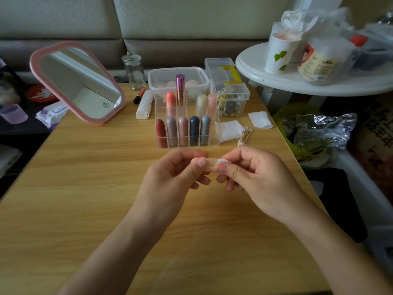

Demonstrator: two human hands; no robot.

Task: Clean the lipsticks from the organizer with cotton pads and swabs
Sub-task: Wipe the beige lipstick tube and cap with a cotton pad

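A clear acrylic organizer stands mid-table with several lipsticks upright in its slots. In front of it my left hand grips a pale peach lipstick held sideways. My right hand pinches a small white cotton pad against the lipstick's right end. More cotton pads lie right of the organizer, with a bundle of cotton swabs beside them and another pad farther right.
A pink-framed mirror leans at the back left. Behind the organizer are a glass jar, a clear lidded box, a compartment box and a rolled white cloth. A white round table stands at right.
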